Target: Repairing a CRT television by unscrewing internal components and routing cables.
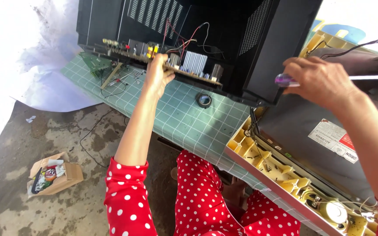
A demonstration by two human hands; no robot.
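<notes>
You are sitting at a workbench (189,118) covered in a green checked cloth, set over a stained concrete floor (44,131). Far left on that floor lies an open cardboard box (53,174) of small packets. On the cloth's left end rest a loose green circuit board (96,64) and some thin wires. Next comes the black rear housing (206,39) of a television, already off the set and standing open toward you, its main circuit board (171,61) partly slid out of the bottom edge. Your left hand (157,74) has its fingers closed over the front edge of that board, near the finned heat sink (194,62). A roll of black tape (204,100) lies on the cloth just below.

To the right, your right hand (318,81) is wrapped around the purple handle of a screwdriver (329,78), its shaft pointing right. Below it the picture tube (311,131) sits face down in the yellowed front frame (267,161), speaker exposed. So the case looks opened; the board is not yet free of the housing, its wires attached.
</notes>
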